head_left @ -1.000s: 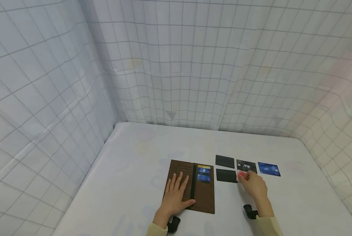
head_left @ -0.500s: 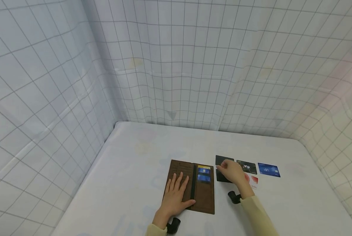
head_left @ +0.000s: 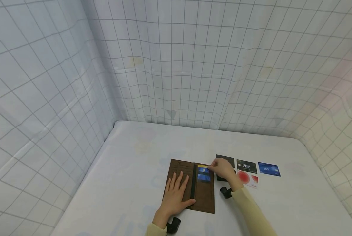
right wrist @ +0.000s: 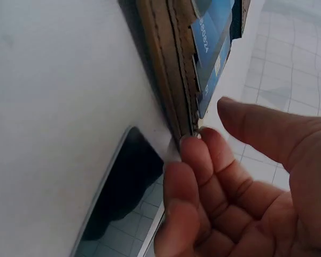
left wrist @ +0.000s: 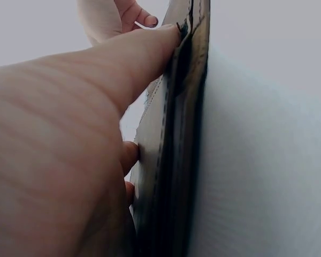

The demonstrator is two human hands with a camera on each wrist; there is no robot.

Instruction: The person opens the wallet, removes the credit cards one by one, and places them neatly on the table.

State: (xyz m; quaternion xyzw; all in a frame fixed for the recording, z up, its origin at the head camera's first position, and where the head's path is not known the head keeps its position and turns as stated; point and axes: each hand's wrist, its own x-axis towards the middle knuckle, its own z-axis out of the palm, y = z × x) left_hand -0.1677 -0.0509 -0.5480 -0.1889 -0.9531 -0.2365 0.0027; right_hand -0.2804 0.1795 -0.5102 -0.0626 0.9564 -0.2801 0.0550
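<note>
A brown wallet point(head_left: 205, 198) lies unfolded on the white table, with a dark band down its middle. My left hand point(head_left: 173, 196) rests on its left half, fingers spread and thumb across the band. In the wallet's right half, a yellow-topped blue card point(head_left: 203, 169) sits above another blue card point(head_left: 204, 178) in the slots. My right hand point(head_left: 222, 168) is at the wallet's upper right edge. In the right wrist view, its bent fingers point(right wrist: 195, 155) come right up to the edge beside the cards, while the thumb stands apart from them with nothing in between.
Right of the wallet lie two plain black cards point(head_left: 228, 159), partly hidden by the right hand. Beyond them are a black Vip card point(head_left: 246, 166), a red and white card point(head_left: 248, 179) and a blue card point(head_left: 269, 169). Gridded white curtains point(head_left: 170, 65) surround the table.
My right hand has let go of the red and white card, which now lies flat below the Vip card, and has moved left to the wallet's edge. The left hand has stayed still.
</note>
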